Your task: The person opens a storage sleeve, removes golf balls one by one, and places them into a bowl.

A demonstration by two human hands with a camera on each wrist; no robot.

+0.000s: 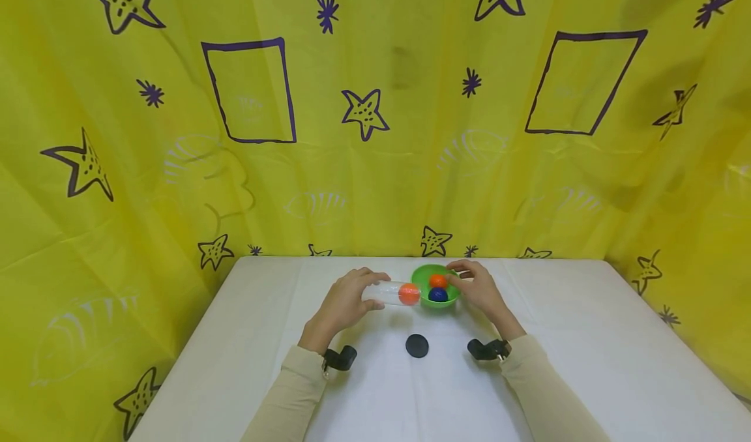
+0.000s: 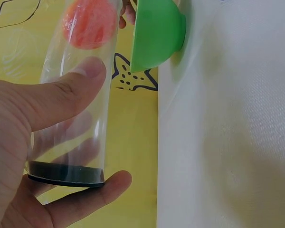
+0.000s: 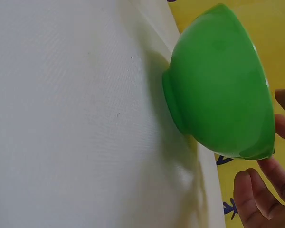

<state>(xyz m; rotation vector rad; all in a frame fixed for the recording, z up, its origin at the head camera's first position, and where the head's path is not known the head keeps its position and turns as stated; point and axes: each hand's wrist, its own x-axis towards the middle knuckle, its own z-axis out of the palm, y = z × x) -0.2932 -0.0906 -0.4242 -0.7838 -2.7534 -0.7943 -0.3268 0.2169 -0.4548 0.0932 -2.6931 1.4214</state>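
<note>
A clear tube [image 1: 392, 293] with 1 orange ball [image 1: 409, 294] is gripped by the left hand [image 1: 346, 302]; the green bowl [image 1: 435, 287] rim is touched by the right hand [image 1: 482, 288], fingers loosely spread, partly cut off in the wrist view.

A desk [image 1: 563, 338] covered in white cloth carries a green bowl [image 1: 435, 290] near its far edge, holding an orange ball [image 1: 437, 281] and a blue ball [image 1: 438, 294]. A black lid [image 1: 417, 346] lies flat nearer the front.

1. The tube [image 2: 73, 90] is made of clear, glossy plastic, closed by a matt black cap [image 2: 66, 175].
2. The green bowl [image 3: 223, 85] is seen as smooth, slightly shiny plastic.
3. The table [image 3: 61, 118] is covered in matt white woven cloth.
</note>
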